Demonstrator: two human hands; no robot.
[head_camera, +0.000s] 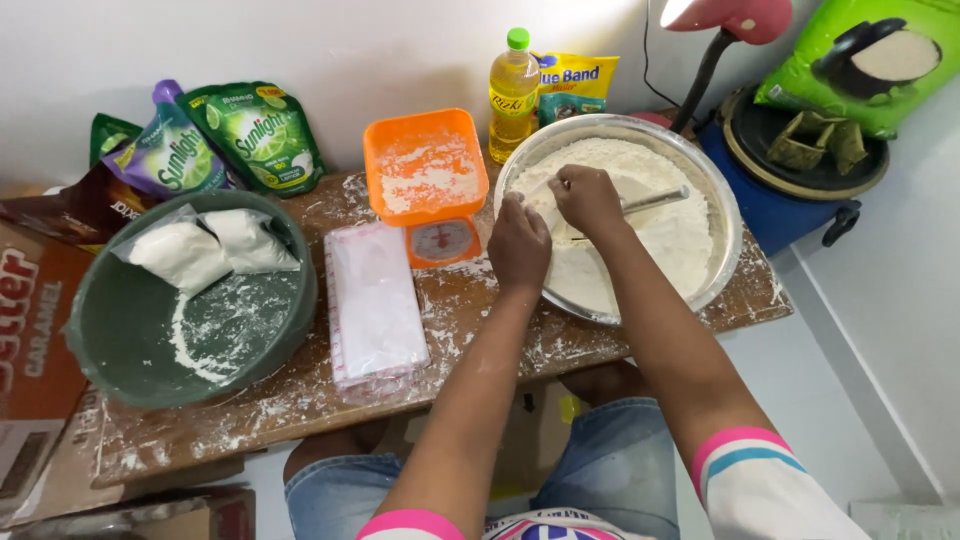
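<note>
Two hands work at a metal bowl of flour on a floury wooden table.

The right hand (588, 197) is clenched on a metal spoon (655, 201) lying across the flour in the metal bowl (722, 250) at the far right. The left hand (519, 247) rests at the bowl's left rim, fingers curled; whether it grips anything cannot be told. An orange scale (428, 180) stands just left, with a green basin (120, 330) of white bags farther left.

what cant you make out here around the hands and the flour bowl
Head view only:
- Left hand: its fingers curl out of sight, so what it holds is hidden.
- Spoon: its business end is covered by the right hand.
- Metal bowl: depth hidden under flour.
- Scale dial: too small to read.
- Brown carton: cut off by the left edge.
</note>
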